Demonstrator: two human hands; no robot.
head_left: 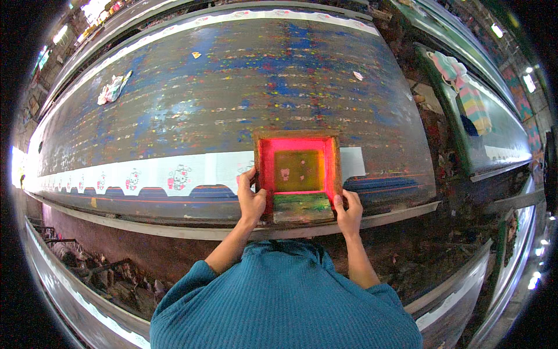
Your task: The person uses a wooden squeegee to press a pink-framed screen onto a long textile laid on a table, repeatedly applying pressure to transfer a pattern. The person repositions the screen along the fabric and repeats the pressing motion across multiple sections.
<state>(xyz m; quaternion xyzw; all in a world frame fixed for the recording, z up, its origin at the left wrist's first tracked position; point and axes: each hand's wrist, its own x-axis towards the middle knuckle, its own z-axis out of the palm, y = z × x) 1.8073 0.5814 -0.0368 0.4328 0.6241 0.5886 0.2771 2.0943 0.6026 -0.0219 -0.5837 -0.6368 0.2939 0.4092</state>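
Note:
A screen printing frame (298, 136) with a brown wooden rim and bright pink inner walls lies over the near edge of a long table. Its mesh (311, 163) is yellow-brown with small pinkish shapes. My left hand (251, 199) grips the frame's left side, and my right hand (349, 210) holds its lower right corner, thumb on the wood. Beneath the frame runs a white fabric strip (151, 166) with a scalloped near edge. Pink and black cartoon prints (179, 178) repeat along it to the left; the part under the frame is hidden.
The paint-stained table (232, 93) stretches away ahead. A crumpled cloth (114, 87) lies at its far left, small scraps (358, 75) further right. Another white strip (238, 15) follows the far edge. A striped cloth (474, 102) drapes over a neighbouring table. A rail (192, 232) borders the near side.

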